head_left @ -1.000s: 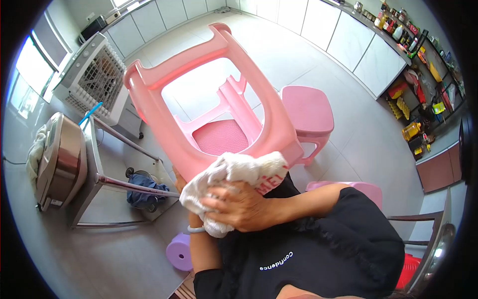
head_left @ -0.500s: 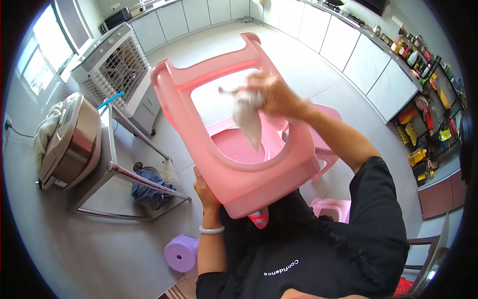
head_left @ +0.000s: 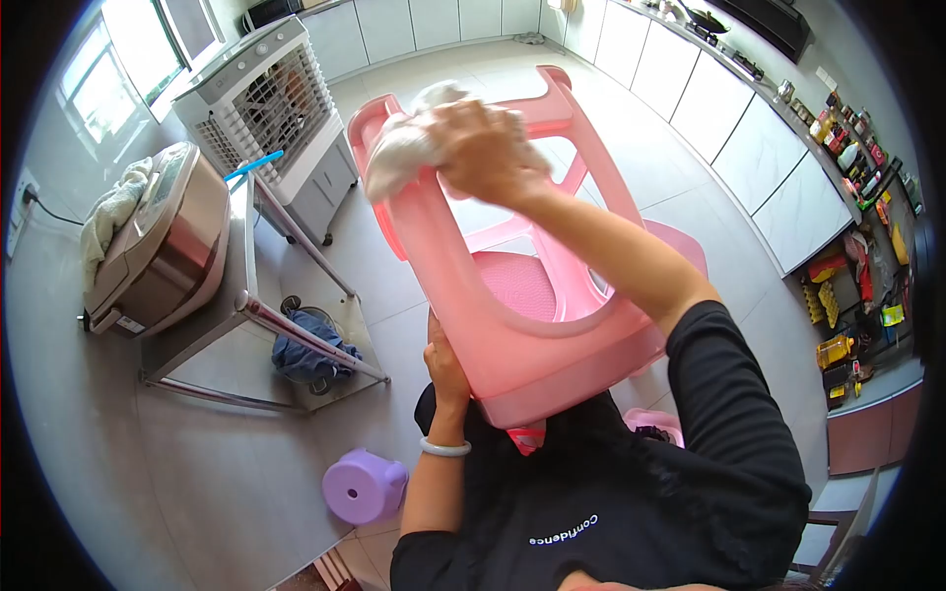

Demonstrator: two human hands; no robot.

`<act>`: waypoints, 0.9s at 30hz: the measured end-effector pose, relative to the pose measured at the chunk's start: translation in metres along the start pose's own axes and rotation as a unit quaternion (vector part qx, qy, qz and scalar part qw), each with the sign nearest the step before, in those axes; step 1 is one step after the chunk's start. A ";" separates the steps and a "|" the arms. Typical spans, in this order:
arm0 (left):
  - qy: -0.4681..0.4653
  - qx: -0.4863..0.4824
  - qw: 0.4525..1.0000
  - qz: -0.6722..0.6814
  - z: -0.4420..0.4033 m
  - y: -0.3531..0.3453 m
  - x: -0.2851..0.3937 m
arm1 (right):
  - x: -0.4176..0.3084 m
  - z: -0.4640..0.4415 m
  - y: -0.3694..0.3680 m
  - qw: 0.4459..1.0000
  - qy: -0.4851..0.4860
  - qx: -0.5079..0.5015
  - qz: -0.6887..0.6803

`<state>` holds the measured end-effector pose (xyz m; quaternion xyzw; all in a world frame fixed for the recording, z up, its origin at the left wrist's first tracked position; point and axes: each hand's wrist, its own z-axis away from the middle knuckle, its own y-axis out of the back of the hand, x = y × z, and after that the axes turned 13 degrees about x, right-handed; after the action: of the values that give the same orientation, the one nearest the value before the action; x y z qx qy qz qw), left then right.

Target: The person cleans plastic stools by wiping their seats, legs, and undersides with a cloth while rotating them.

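Note:
A pink plastic stool is held up tilted in front of my body, its large side opening facing up and its woven-textured seat seen through the gap. My left hand grips the stool's lower left edge; part of the fingers is hidden behind the plastic. With my right hand I press a whitish cloth over the upper left leg end of the stool. The cloth bunches under and around the fingers.
A purple stool stands on the floor at lower left. To the left, a rice cooker sits on a metal-framed table, beside an air cooler. Another pink item is behind my legs. Bottles fill a shelf at right.
My right hand has brought the cloth from above the opening left to the stool's upper left leg end. The view has shifted slightly, and my left hand keeps its hold on the edge.

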<state>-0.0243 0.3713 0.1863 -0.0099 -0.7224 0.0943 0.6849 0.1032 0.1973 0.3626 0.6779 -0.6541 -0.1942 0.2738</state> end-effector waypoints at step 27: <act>-0.289 0.047 0.933 -0.210 0.003 0.023 -0.034 | -0.068 0.138 0.109 0.917 0.294 0.001 -0.269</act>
<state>-0.0276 0.3889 0.1492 0.2019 -0.8697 -0.0192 0.4499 -0.0722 0.2493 0.3174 0.8549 -0.3373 -0.0515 0.3909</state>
